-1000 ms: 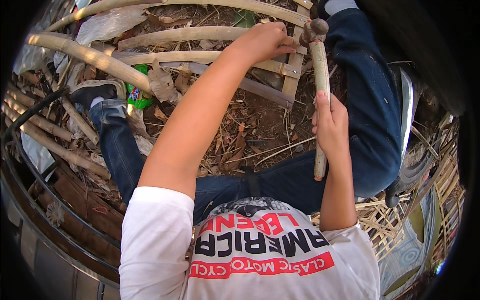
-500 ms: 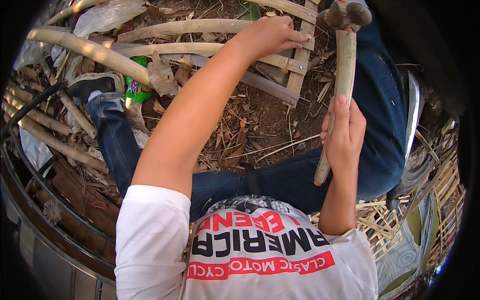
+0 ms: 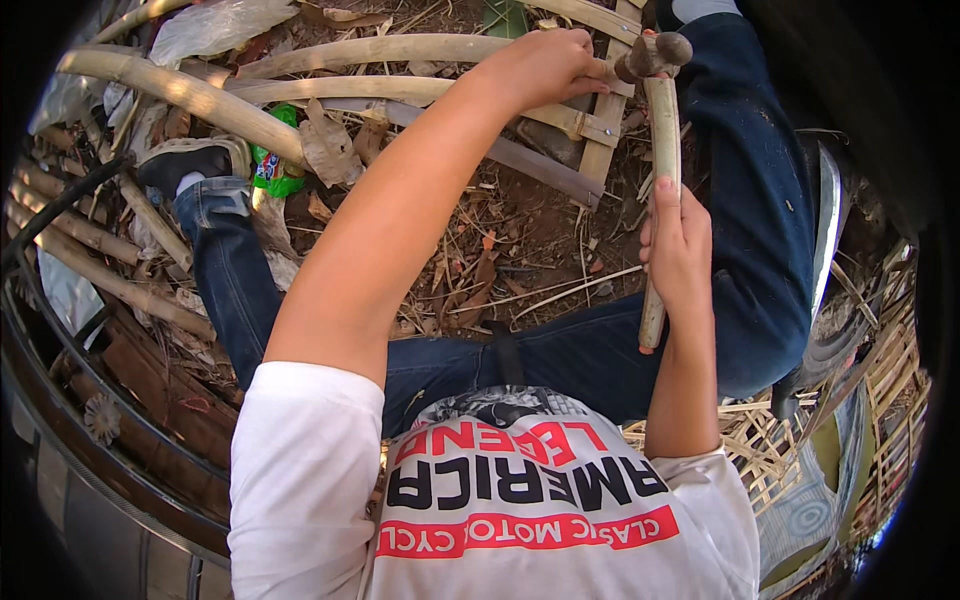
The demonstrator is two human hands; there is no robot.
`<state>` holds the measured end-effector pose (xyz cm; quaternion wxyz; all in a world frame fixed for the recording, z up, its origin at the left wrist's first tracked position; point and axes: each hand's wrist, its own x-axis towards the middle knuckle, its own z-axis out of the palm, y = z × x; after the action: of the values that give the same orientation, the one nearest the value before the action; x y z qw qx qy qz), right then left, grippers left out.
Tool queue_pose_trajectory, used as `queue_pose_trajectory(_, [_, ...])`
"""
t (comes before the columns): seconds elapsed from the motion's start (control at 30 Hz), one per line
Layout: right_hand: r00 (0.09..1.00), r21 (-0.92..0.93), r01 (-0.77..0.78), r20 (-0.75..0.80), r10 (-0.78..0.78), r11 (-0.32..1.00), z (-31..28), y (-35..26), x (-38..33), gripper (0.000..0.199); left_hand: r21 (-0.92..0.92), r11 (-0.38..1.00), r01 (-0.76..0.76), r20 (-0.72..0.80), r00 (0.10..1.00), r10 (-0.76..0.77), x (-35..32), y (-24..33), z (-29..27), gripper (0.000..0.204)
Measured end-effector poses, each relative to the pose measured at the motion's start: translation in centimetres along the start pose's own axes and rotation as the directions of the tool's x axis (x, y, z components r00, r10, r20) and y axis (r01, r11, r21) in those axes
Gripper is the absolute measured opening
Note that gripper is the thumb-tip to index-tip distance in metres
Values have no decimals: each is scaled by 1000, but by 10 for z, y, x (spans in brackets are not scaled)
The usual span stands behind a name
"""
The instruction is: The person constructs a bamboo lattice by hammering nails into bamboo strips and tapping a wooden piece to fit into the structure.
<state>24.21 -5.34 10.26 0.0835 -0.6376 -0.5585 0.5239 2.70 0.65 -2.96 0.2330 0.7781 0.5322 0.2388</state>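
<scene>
My right hand (image 3: pixel 678 245) grips the pale wooden handle of a hammer (image 3: pixel 661 150). Its dark metal head hangs just above a flat bamboo slat (image 3: pixel 607 130) at the top right. My left hand (image 3: pixel 548 62) reaches far forward and presses down on the bamboo slats where they cross, right beside the hammer head. Whether its fingers pinch a nail there is hidden. Curved bamboo strips (image 3: pixel 370 50) run leftward from that joint. I sit with my legs in blue jeans (image 3: pixel 225 270) spread around the work.
Thick bamboo poles (image 3: pixel 180 92) lie at the left over dry leaves and soil (image 3: pixel 500 250). A green packet (image 3: pixel 275 165) sits by my left shoe (image 3: pixel 185 160). A woven bamboo lattice (image 3: pixel 870 400) lies at the right. A dark curved metal rim (image 3: pixel 90 390) runs along the lower left.
The hammer was lifted and tilted right half a second ago, and has now come back down beside my left hand at the slat joint. My left hand stayed put.
</scene>
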Motion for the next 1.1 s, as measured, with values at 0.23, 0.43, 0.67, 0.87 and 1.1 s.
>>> queue_pose_trajectory(0.23, [995, 78, 67, -84, -60, 995, -6, -30, -15, 46, -27, 999, -32, -32, 999, 31, 0, -4, 3, 27])
queue_pose_trajectory(0.43, [995, 78, -59, -71, 65, 995, -7, -34, -12, 44, -21, 997, -70, -67, 995, 68, -1, -10, 3, 27])
queue_pose_trajectory(0.67, [1000, 46, -7, -16, 7, 999, 3, -5, 0, 41, 52, 994, -92, -11, 996, 92, 7, -7, -4, 21])
queue_pose_trajectory(0.87, [995, 85, 83, -71, -77, 993, -5, -26, -17, 43, 88, 994, -61, -15, 998, 63, 6, -6, 0, 22])
queue_pose_trajectory(1.1, [996, 134, 32, -91, -20, 990, -5, -27, -16, 44, 98, 994, -58, 2, 998, 58, 2, -8, 6, 23])
